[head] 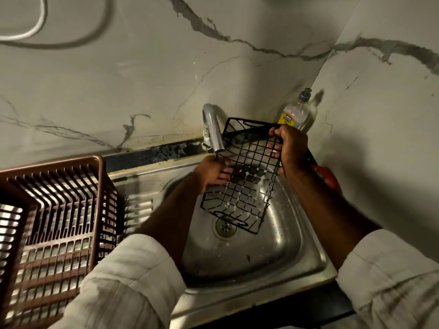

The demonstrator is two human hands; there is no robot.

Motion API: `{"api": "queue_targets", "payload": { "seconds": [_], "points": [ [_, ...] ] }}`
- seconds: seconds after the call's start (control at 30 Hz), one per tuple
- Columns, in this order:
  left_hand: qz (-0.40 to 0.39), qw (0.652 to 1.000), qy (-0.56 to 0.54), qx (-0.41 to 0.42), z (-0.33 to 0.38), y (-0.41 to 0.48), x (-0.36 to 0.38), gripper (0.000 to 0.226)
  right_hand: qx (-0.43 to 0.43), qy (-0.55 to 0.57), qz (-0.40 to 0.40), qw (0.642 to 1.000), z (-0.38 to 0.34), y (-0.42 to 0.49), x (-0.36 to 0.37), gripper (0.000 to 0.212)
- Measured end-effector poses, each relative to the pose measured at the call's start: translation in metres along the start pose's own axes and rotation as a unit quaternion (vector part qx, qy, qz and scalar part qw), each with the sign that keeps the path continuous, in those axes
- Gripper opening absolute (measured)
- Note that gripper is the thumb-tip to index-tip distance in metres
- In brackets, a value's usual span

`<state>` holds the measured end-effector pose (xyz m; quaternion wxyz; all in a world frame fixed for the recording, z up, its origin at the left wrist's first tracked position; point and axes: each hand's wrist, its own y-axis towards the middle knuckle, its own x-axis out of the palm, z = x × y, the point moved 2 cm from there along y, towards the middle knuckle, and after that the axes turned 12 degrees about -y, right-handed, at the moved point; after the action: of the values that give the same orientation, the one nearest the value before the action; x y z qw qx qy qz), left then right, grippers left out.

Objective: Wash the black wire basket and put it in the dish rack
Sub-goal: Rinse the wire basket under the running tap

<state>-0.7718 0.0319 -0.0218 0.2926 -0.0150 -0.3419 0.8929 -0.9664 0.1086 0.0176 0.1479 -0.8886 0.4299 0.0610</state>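
I hold the black wire basket (247,181) tilted over the steel sink (306,264), just under the tap (213,129). My left hand (211,174) grips its left rim. On the right rim near the far end, my right hand (289,148) is closed around the wires. White suds cling to the lower wires of the basket. The brown plastic dish rack (54,222) stands at the left on the draining board, apart from the basket.
A clear bottle of dishwash gel (297,115) with a yellow label stands in the corner behind the basket. Something red (330,176) lies on the sink's right edge, partly hidden by my right forearm. Marble walls close in behind and to the right.
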Motion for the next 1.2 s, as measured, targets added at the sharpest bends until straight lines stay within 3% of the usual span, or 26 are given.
{"api": "queue_targets", "payload": {
  "seconds": [0.13, 0.27, 0.33, 0.53, 0.7, 0.93, 1.0, 1.1, 1.2],
  "points": [
    [0.061, 0.994, 0.044, 0.082, 0.002, -0.001, 0.002, 0.017, -0.045, -0.018, 0.039, 0.998, -0.003, -0.005, 0.0, 0.022],
    [0.09, 0.986, -0.027, 0.136, -0.005, -0.004, 0.002, 0.011, -0.067, -0.03, 0.058, 0.996, -0.005, -0.008, 0.0, 0.021],
    [0.109, 0.98, -0.009, 0.164, -0.005, -0.002, 0.006, 0.025, -0.063, -0.027, 0.054, 0.996, -0.004, -0.008, -0.002, 0.021],
    [0.117, 0.988, -0.029, 0.095, 0.003, 0.007, 0.01, 0.038, -0.062, -0.028, 0.043, 0.997, -0.002, -0.007, -0.005, 0.023],
    [0.079, 0.994, 0.024, 0.072, 0.002, 0.009, 0.017, 0.026, -0.062, -0.04, 0.065, 0.995, -0.001, -0.005, -0.008, 0.021],
    [0.102, 0.981, -0.129, 0.102, -0.013, 0.011, 0.007, 0.034, -0.06, -0.016, 0.057, 0.996, -0.006, -0.007, -0.011, 0.026],
    [0.096, 0.984, -0.109, 0.107, -0.009, 0.009, 0.008, 0.024, -0.058, -0.014, 0.043, 0.997, -0.006, -0.009, -0.01, 0.027],
    [0.07, 0.993, -0.046, 0.087, 0.001, 0.001, 0.012, 0.037, -0.045, -0.015, 0.027, 0.998, -0.005, -0.008, -0.009, 0.029],
    [0.112, 0.99, -0.029, 0.087, 0.004, 0.001, 0.016, 0.036, -0.046, -0.012, 0.031, 0.998, -0.005, -0.009, -0.009, 0.029]
  ]
}}
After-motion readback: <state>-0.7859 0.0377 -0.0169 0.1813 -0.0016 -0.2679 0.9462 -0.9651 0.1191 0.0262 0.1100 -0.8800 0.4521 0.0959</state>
